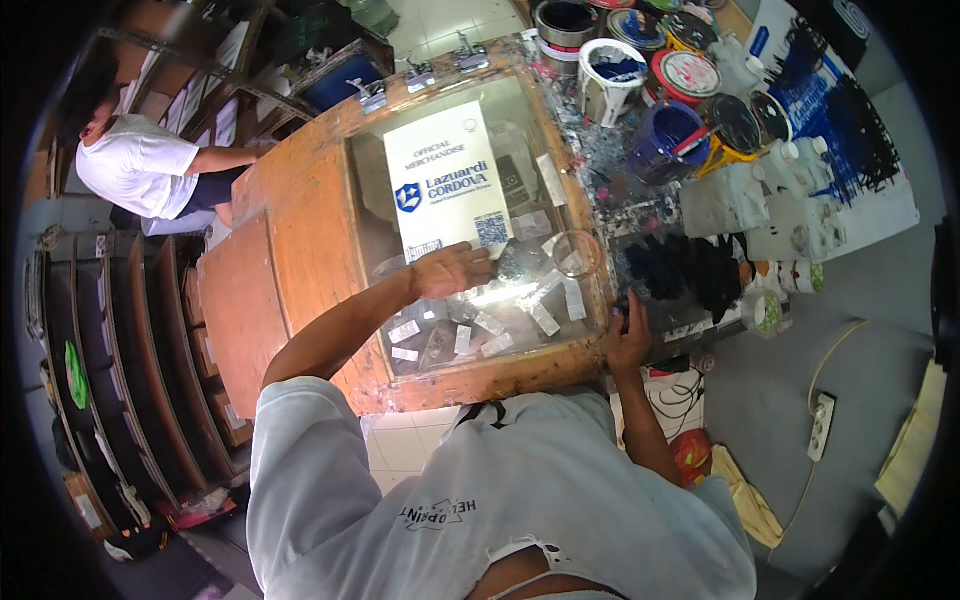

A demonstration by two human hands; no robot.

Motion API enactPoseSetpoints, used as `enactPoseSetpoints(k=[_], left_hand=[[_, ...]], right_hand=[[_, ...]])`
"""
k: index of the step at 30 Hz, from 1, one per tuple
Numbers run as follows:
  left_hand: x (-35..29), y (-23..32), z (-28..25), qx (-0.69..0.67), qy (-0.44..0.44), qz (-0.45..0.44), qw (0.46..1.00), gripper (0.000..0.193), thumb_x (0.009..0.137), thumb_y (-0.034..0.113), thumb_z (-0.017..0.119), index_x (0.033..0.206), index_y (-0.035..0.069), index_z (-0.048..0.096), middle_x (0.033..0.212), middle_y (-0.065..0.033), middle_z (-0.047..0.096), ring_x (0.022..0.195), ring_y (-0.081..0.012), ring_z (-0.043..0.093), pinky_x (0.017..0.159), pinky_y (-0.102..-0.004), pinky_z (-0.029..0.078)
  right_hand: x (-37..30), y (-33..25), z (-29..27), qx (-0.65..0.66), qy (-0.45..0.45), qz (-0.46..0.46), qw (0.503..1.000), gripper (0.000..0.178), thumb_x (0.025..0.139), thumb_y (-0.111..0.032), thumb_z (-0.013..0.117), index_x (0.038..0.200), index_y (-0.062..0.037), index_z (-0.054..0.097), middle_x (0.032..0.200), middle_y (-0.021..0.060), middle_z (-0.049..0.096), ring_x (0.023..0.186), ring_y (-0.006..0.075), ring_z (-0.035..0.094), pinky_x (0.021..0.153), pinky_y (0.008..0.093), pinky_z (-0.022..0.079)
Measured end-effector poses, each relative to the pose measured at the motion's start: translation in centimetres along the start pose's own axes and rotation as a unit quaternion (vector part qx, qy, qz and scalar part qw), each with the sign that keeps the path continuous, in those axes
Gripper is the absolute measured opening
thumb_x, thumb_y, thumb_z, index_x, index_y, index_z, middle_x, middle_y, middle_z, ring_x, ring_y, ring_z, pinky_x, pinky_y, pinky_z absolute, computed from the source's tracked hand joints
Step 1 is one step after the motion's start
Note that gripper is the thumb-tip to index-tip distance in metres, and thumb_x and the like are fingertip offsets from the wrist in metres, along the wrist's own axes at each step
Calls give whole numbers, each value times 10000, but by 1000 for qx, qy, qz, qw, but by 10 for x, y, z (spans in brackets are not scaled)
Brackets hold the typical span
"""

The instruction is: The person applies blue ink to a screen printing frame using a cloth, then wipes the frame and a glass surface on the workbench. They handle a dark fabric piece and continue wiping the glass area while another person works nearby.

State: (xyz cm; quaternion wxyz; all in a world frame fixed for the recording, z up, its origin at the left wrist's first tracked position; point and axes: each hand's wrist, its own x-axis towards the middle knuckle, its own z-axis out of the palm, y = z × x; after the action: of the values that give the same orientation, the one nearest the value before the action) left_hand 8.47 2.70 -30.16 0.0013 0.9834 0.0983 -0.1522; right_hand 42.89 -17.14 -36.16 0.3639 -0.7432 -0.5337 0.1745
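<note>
The wooden worktop (310,235) frames a pane (373,195) bearing a sheet (445,170) and pale strips (545,320). Paint pots (611,95) crowd the stained right side.

- Tabletop (300,200): wood, its varnish worn and scuffed.
- Inset pane (505,294): clear, smooth, glossy (glass or plastic, hard to say).
- Printed sheet (450,145): flat, matt face, paper or cloth unclear.
- Hinge clamps (420,75): shiny metal.
- Bottles (725,200): translucent, smudged plastic.
- Shirt (370,480): matt cloth, frayed.
</note>
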Motion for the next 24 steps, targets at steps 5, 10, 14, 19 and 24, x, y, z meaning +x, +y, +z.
enactPoseSetpoints(k=[5,10,14,19,24], left_hand=[[-36,-2,14,60,167,48,983,259,845,161,596,1099,111,606,1066,-44,600,1093,-198,581,993,-359,472],[-89,45,-25,-40,157,-67,984,485,846,130,609,1323,60,560,1279,-99,604,1147,-260,591,1073,-428,449],[-122,109,-69,-246,237,-308,888,351,825,52,667,1168,53,591,1046,-115,648,977,-275,637,895,-407,505],[-186,194,9,-591,315,-495,553,409,886,61,747,1255,58,570,820,-89,661,748,-165,640,694,-334,537],[-211,249,64,-661,336,-525,419,484,841,75,800,1264,36,568,783,-30,621,662,-111,594,588,-299,523]], right_hand=[[-1,-12,14,-129,-20,18,991,540,927,-130,552,1462,-93,490,1276,247,583,1115,471,593,903,506,497],[2,-41,5,-131,-70,58,987,539,987,-218,496,1506,-88,428,1404,277,519,1247,483,531,1000,540,455],[5,-36,9,-172,-25,17,985,531,993,-193,478,1510,-91,418,1374,274,526,1213,476,549,965,552,459],[-1,-45,4,-214,-22,2,977,528,1006,-192,455,1526,-117,396,1371,275,524,1180,469,565,926,545,472],[2,-32,15,-246,-10,-9,969,535,1019,-219,456,1533,-95,379,1425,259,502,1201,439,563,985,505,465]])
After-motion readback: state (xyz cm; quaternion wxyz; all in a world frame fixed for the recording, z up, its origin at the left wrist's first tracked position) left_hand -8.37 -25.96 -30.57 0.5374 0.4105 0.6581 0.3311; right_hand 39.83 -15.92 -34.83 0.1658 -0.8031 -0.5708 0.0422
